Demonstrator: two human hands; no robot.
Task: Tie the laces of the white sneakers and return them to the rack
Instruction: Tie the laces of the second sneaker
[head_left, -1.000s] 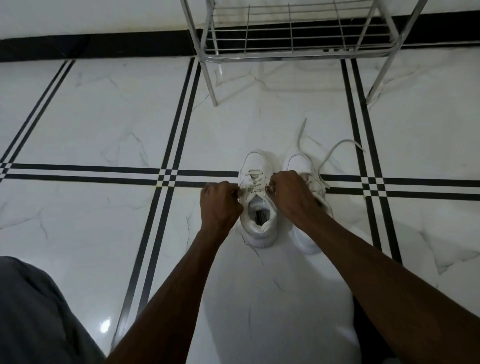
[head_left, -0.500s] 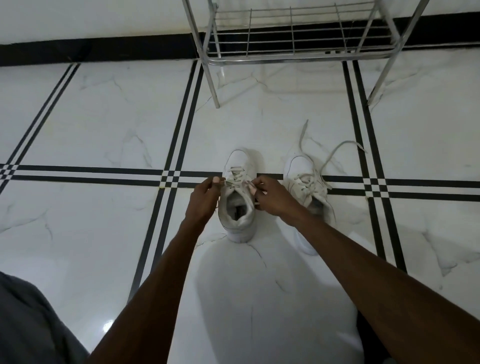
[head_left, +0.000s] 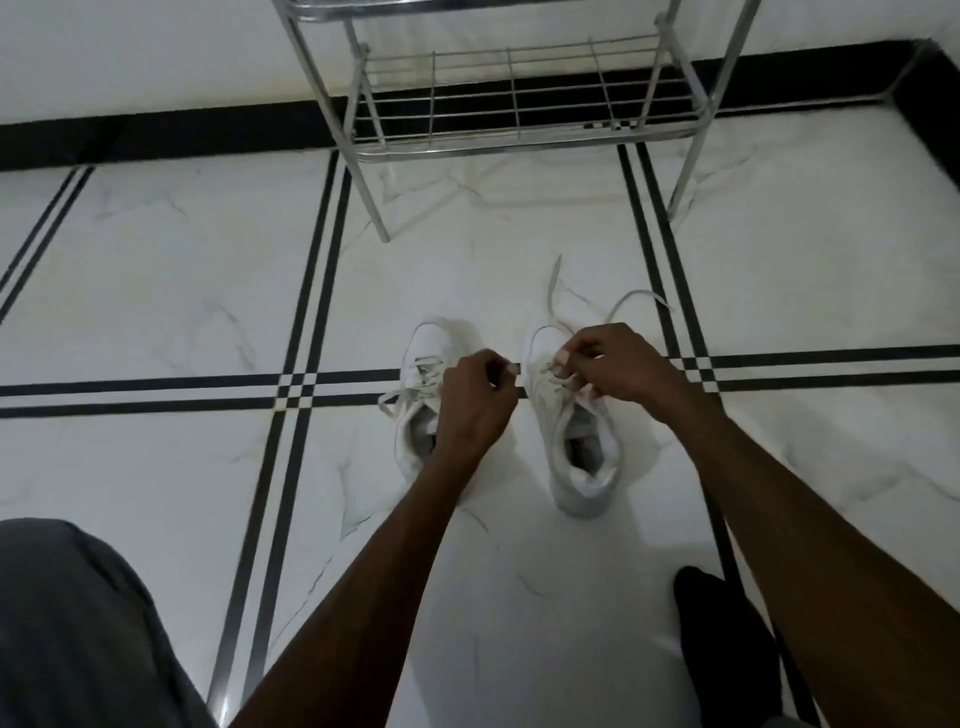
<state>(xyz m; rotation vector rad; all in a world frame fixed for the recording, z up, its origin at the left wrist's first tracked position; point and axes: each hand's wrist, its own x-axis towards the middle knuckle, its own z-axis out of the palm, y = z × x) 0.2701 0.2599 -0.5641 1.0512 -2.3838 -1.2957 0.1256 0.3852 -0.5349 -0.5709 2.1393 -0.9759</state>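
Observation:
Two white sneakers stand side by side on the marble floor, toes pointing toward the rack. The left sneaker (head_left: 427, 364) has its laces drawn together, with loops hanging off its left side. The right sneaker (head_left: 579, 452) has loose lace ends (head_left: 555, 283) trailing on the floor beyond its toe. My right hand (head_left: 621, 366) is over the right sneaker's tongue, fingers pinching its laces. My left hand (head_left: 475, 402) hovers between the two shoes with curled fingers and nothing visible in it; it covers part of the left sneaker.
A metal wire shoe rack (head_left: 519, 137) stands just beyond the sneakers against a white wall with a black skirting. Its front legs (head_left: 375, 208) rest on the floor. My grey-trousered knee (head_left: 78, 623) is at the lower left, and a dark foot (head_left: 727, 654) at the lower right.
Both hands have let go of the left sneaker's laces and moved right. My right hand now grips the right sneaker's laces. The view has tilted up, showing more of the rack.

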